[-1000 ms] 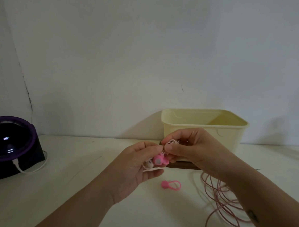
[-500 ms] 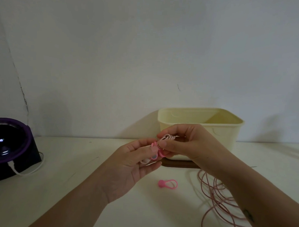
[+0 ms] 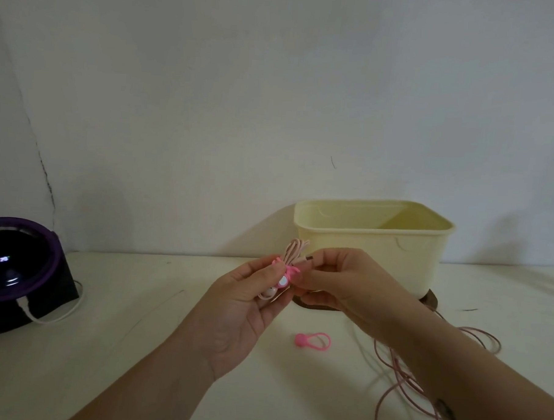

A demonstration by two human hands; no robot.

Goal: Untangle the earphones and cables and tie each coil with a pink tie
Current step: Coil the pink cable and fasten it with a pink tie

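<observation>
I see fingers (image 3: 262, 269) of the left hand (image 3: 242, 313) and right hand (image 3: 345, 282) pinching pale pink coiled earphones (image 3: 294, 250), bright pink rubber tie (image 3: 293, 271) around them.

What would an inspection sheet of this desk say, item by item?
Surface: pale table, dimly lit.
Job's things: earphone coil with a pink tie round it, held above the table; spare pink tie lying on the table.
Clutter: cream tub on a dark board; black and purple device at left.
Hands: left hand grips the coil; right hand pinches it.
Cables: loose pink cable at right, untied; white cable plugged into the device.
Surroundings: white wall, cracked at left.
</observation>
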